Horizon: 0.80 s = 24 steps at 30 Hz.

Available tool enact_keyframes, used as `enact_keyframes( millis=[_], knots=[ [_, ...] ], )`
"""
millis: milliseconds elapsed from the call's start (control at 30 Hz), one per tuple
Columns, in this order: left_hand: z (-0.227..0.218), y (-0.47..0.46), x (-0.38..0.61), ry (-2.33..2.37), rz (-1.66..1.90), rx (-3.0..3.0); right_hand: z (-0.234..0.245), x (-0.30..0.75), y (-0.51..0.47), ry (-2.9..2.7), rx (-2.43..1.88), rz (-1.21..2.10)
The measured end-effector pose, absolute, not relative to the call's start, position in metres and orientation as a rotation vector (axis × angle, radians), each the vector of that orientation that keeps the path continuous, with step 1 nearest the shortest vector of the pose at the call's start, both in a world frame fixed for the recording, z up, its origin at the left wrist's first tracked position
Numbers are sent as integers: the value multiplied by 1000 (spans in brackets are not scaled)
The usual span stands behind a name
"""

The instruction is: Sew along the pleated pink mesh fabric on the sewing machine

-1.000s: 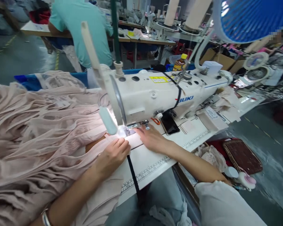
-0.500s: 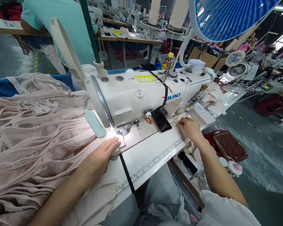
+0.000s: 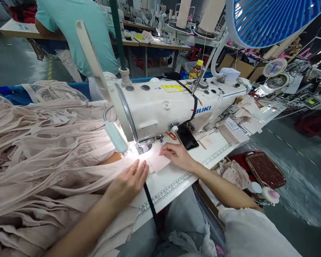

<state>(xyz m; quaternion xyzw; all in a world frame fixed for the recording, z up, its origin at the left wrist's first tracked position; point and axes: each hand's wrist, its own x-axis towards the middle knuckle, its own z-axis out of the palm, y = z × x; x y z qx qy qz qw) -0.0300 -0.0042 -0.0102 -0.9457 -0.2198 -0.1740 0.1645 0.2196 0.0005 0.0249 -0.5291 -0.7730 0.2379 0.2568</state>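
A white sewing machine [image 3: 171, 107] stands on a white table [image 3: 176, 182] with a printed ruler along its front edge. A big heap of pale pink pleated fabric [image 3: 42, 150] lies to its left. My left hand [image 3: 130, 182] rests flat on the fabric's edge near the presser foot [image 3: 143, 145], fingers stretched out. My right hand [image 3: 176, 156] pinches a small pale pink fabric piece [image 3: 157, 162] lying on the bed just right of the needle.
A black phone [image 3: 187, 137] lies under the machine's arm. A blue fan [image 3: 267, 18] hangs at the upper right. A person in a teal shirt [image 3: 77, 32] works at a table behind. A woven mat [image 3: 264, 169] and fabric scraps lie low on the right.
My right hand came back from the labels at the right of the table to the needle area, bringing a small fabric piece. My left hand stayed on the fabric.
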Motion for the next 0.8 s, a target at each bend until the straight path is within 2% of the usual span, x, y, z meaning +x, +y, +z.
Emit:
enact_keyframes(
  millis=[100, 267, 433, 667, 800],
  knots=[
    [-6, -20, -16, -685, -349, -2634, 20, 209, 28, -2288, -1549, 428],
    [4, -15, -13, -1040, -110, -2643, 22, 198, 29, -2498, -1662, 5],
    [12, -4, -21, -1123, -73, -2714, 30, 187, 8, -2694, -1681, 49],
    [-7, 0, -33, -1168, -333, -2823, 35, 193, 14, -2786, -1683, 93],
    [-6, 3, -30, -1085, -303, -2796, 31, 191, 19, -2755, -1682, 16]
  ],
)
